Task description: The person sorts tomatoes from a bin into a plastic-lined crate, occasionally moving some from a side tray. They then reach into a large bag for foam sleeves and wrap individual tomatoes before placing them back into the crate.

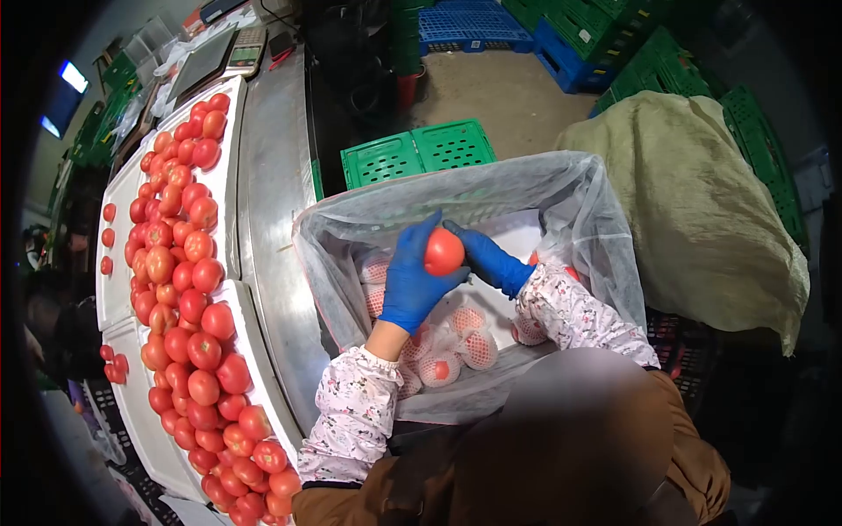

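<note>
Both my hands wear blue gloves and are above a crate lined with translucent plastic (605, 210). My left hand (414, 276) is wrapped round a red tomato (444, 252), its thumb along the upper side. Just right of that tomato, my right hand (491, 261) has its fingers pressed together, pointing towards it; what they hold, if anything, is hidden. Under my hands, several tomatoes in white foam nets (478, 349) lie in the crate. Part of the crate's contents on the right is hidden by my right sleeve.
To the left, many loose tomatoes (203, 351) cover white trays (230, 167) beside a metal surface (276, 175). A green crate (419, 156) stands beyond the lined one. At the right lies a large pale green sack (693, 193). Blue pallets (474, 24) are at the back.
</note>
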`<state>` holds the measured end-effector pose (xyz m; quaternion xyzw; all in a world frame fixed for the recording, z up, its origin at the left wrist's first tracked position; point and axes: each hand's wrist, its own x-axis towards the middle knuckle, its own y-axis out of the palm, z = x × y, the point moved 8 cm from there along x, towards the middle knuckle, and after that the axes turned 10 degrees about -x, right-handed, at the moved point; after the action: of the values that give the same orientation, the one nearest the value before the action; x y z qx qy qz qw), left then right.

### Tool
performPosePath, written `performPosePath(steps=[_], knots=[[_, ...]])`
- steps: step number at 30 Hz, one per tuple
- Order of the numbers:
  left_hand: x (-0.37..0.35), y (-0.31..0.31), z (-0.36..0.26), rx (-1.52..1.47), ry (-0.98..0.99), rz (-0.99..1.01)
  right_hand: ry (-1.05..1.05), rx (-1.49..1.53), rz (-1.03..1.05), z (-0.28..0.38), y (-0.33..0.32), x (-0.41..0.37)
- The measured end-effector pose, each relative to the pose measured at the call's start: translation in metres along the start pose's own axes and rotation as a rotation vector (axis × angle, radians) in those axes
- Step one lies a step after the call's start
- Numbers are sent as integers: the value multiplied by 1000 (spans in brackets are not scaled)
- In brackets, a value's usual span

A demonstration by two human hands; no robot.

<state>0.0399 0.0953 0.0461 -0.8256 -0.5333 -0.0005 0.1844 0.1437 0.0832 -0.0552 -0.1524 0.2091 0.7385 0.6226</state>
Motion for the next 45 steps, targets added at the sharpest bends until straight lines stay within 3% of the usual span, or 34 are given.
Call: performPosePath(steps=[2, 4, 6, 9, 14, 19, 21, 24, 26, 29, 31, 32, 34, 35, 36, 37, 38, 40, 41, 42, 43, 44, 45], knots=[[1, -7, 2, 2, -11, -54, -64, -33, -37, 8, 13, 0], [0, -12, -1, -29, -6, -86, -94, 244, -170, 9, 16, -3], [1, -10, -1, -96, 24, -95, -130, 180, -167, 16, 10, -7], [1, -7, -5, -212, 44, -95, -348, -106, -250, 54, 6, -29], [0, -5, -2, -284, -13, -83, -292, -113, -249, 43, 3, -29], [1, -6, 20, -728, -183, -130, -226, -123, -210, 49, 16, -34], [2, -6, 20, -731, -173, -105, -158, 123, -122, 50, 30, -39], [5, -7, 14, -780, -158, -33, -310, 74, -60, 56, 17, -35], [5, -6, 30, -826, -255, -110, -210, 242, -43, 66, 4, -64], [-10, 23, 96, -211, -297, 46, -246, 111, -30, 81, -24, -129], [-20, 48, 103, 219, -233, 212, -268, 220, -39, 80, -42, -175], [-24, 62, 124, 293, -210, 251, -283, 294, -57, 73, -52, -201], [-30, 79, 140, 681, -117, 386, -361, 385, -257, 58, -81, -255], [-34, 94, 140, 779, -167, 692, -433, 446, -248, 41, -99, -280], [-40, 101, 210, 1123, -227, 836, -507, 502, -236, 20, -116, -305], [-40, 96, 209, 1088, -38, 712, -505, 614, -403, -1, -134, -336], [-38, 89, 216, 1079, -54, 624, -549, 781, -455, -25, -151, -368], [-30, 79, 207, 969, -122, 528, -385, -479, -1337, -29, -177, -467], [-28, 78, 216, 929, -127, 545, -617, 243, -1454, -72, -202, -502], [-22, 76, 225, 891, -139, 556, -838, 985, -1432, -127, -221, -519], [-16, 77, 230, 696, -195, 581, -896, 980, -1490, -164, -238, -547], [-9, 87, 226, 701, -172, 599, -947, 971, -1543, -197, -247, -571], [-1, 84, 225, 478, -311, 470, -956, 979, -1558, -207, -250, -581]])
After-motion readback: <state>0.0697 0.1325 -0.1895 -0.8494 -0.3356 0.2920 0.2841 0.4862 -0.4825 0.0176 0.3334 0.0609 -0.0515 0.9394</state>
